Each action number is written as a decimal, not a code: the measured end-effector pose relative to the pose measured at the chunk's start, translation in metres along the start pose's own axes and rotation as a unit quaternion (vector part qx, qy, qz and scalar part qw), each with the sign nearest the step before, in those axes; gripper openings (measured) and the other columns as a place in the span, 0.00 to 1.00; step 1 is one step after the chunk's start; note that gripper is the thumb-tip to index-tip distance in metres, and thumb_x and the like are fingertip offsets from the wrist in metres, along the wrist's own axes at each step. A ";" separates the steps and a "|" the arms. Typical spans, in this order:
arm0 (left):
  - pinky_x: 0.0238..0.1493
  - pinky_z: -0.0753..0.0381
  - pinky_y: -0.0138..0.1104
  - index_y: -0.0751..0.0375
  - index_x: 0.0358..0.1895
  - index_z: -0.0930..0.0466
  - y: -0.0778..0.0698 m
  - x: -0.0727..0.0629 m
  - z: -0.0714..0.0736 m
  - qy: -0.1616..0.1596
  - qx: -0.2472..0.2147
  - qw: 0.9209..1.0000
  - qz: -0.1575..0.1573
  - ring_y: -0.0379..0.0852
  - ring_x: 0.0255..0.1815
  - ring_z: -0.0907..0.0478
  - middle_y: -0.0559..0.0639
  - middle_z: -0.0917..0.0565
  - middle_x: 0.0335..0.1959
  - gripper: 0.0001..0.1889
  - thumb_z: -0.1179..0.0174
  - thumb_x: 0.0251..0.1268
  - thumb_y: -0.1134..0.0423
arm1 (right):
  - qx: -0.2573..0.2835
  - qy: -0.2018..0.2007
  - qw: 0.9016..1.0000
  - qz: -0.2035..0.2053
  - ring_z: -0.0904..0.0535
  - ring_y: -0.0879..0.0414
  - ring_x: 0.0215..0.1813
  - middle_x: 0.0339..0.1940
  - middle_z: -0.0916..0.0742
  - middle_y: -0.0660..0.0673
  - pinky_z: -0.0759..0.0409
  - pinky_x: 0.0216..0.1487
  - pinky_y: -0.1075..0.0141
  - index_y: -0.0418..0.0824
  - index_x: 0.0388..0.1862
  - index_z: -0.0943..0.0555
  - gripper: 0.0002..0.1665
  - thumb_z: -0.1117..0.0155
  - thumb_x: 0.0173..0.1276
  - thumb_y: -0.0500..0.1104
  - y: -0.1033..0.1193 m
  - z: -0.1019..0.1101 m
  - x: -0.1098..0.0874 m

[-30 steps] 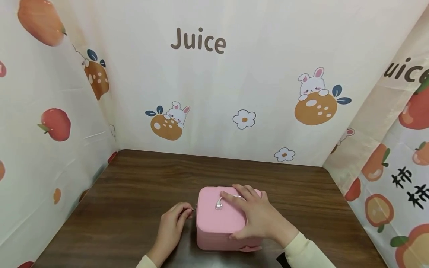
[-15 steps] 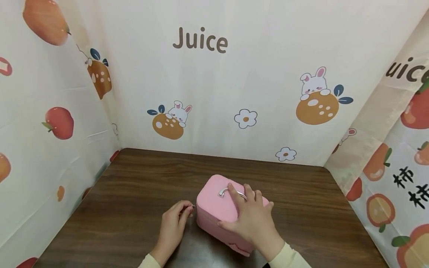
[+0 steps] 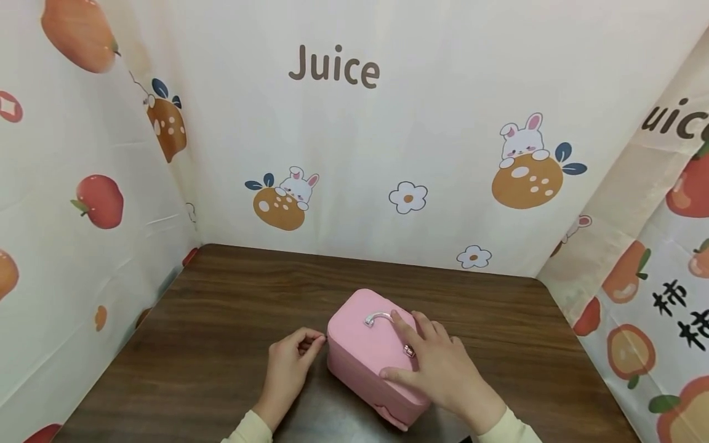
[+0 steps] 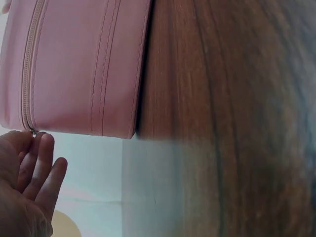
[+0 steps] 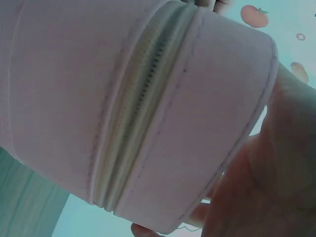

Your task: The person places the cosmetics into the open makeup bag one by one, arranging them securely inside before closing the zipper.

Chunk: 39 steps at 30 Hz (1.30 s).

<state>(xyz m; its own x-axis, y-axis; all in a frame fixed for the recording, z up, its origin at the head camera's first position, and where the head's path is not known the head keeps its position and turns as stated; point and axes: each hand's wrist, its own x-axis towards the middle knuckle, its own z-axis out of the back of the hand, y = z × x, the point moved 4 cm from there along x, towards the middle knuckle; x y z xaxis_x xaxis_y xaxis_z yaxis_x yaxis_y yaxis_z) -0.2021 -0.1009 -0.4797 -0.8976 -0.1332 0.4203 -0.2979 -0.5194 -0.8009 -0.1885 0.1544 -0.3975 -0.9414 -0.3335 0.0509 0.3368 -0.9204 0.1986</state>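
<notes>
A pink zip-up case stands at an angle on the table, a silver handle on its lid. At its left corner my left hand pinches the small zip pull. In the left wrist view, the zip runs along the side up to those fingertips. My right hand grips the lid's right part, thumb on top near the front edge and fingers spread over the far side, covering part of the handle. The right wrist view shows another stretch of zip along the case's side.
The dark wooden table extends around the case. White curtains printed with fruit and rabbits enclose the back and both sides. A pink flap sticks out low on the case's near side.
The case has turned clockwise, its near side swinging from facing me to slanting down to the right. My right hand moved with it; my left hand stays near the same spot.
</notes>
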 end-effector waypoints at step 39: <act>0.33 0.17 0.27 0.58 0.36 0.12 -0.003 0.038 -0.043 0.020 -0.029 0.998 0.057 0.38 0.32 0.14 0.47 0.11 0.31 0.02 0.33 0.63 0.65 | 0.159 -0.094 0.978 -0.093 0.16 0.37 0.49 0.76 0.32 0.49 0.21 0.48 0.42 0.51 0.70 0.26 0.37 0.35 0.63 0.61 -0.003 -0.020 0.016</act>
<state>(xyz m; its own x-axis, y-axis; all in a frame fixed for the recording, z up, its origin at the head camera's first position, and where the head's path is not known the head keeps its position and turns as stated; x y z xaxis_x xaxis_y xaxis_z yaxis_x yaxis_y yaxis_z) -0.2491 -0.0683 -0.4793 -0.9383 -0.1543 0.3095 -0.2112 -0.4531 -0.8661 -0.2038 0.1474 -0.4169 -0.9828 -0.0962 0.1575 0.1649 -0.8412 0.5150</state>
